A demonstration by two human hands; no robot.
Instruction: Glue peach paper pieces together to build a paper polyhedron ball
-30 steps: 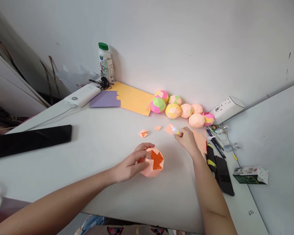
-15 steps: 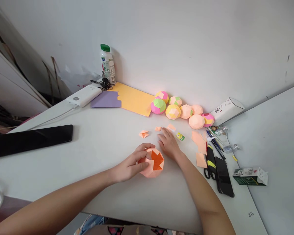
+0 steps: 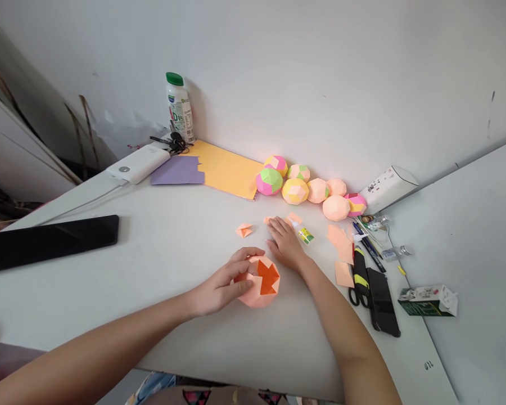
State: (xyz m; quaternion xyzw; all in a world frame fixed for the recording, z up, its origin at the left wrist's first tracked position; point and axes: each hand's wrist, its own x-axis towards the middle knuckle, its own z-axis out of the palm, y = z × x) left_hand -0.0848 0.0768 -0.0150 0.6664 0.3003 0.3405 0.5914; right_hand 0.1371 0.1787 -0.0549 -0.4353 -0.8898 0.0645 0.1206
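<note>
Head view, the only one I have. Just below the centre of the frame, the left hand is curled over a peach paper ball. The fingers drape across its top and the thumb presses its near side, so it is clamped against the white table. I judge this grip is there to stop the light, faceted shell from rolling and to keep its star-shaped gap turned upward. Through the gap shows a deeper orange inside.

Just above and right of the ball, the right hand lies palm down with its fingers stretched out flat, pinching nothing. Its tips touch a small folded peach piece. A second folded piece sits apart, to the left. A glue stick lies just right of the hand, close to reach.

Toward the upper middle, finished balls line the foot of the wall, which I suppose keeps them from rolling off. They are crisp polyhedra in peach, pink, green and yellow.

At the right are loose peach squares, scissors with yellow-and-black handles, a black phone and a small carton.

At the upper left lie flat orange and purple sheets, a glossy white power bank and a green-capped bottle.
</note>
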